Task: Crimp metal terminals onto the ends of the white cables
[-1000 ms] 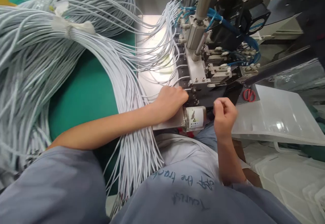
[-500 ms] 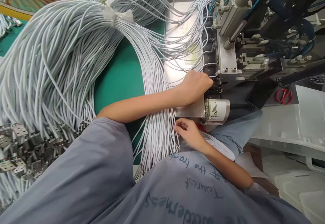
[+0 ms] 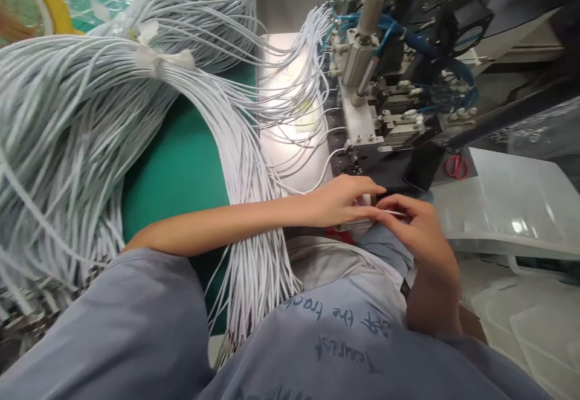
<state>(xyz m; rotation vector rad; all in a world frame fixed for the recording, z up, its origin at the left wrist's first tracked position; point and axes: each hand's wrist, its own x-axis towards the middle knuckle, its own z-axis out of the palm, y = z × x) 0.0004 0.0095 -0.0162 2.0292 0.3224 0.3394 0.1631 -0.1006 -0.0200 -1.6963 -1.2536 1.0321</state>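
Note:
My right hand (image 3: 419, 222) pinches a thin white cable (image 3: 393, 212) between thumb and fingers, above my lap. My left hand (image 3: 338, 200) reaches in from the left, its thumb and forefinger visibly apart. One of its fingertips meets the right fingertips close to the cable, and I cannot make out any grip by it. Under my left forearm runs a thick bundle of white cables (image 3: 254, 255), tied with a white band (image 3: 165, 61) farther up. Behind the left fingers a clear packet (image 3: 356, 225) is mostly hidden.
A machine (image 3: 362, 104) with metal cylinders and blue tubes stands right of a pale plate (image 3: 272, 43); several cables run into its edge. A black phone (image 3: 425, 167) and red-handled scissors (image 3: 457, 167) lie beyond my right hand. More cables lie across my lap (image 3: 326, 249).
My left hand has come away from the machine's edge towards me. My right hand has moved right from beside the bundle, now with a white cable, and both hands meet. The view has shifted.

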